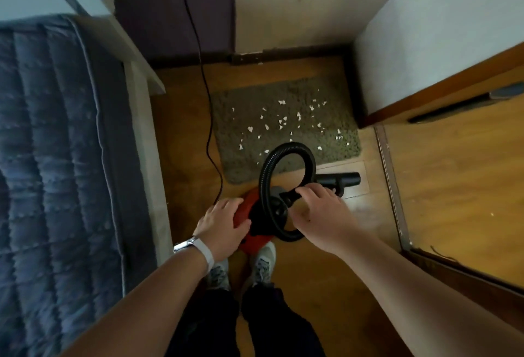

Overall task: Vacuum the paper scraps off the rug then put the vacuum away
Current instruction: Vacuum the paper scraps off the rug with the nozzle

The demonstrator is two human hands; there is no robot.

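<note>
Holding the black handle on top of the vacuum (253, 241) with the right grip (314, 210), fingers curled round it. Resting the left grip (224, 223) on the red side of the vacuum, fingers loose and spread, not closed on anything. On the left wrist, a white band (205, 254). Round the handle, a black hose (265, 175) in one big loop. Just past the loop, a black nozzle (344, 179) lying on the wood floor (326, 285). Close behind the vacuum, two white shoes (263, 266). Farther out, a green-gray rug (255, 95) flat on the floor, with lots of little white paper scraps (283, 121) all over it. Beside the rug on the left, a thin black cord (208, 118) running from near the vacuum up toward the wall. Far left, a bed (56, 158) with a blue cover.
</note>
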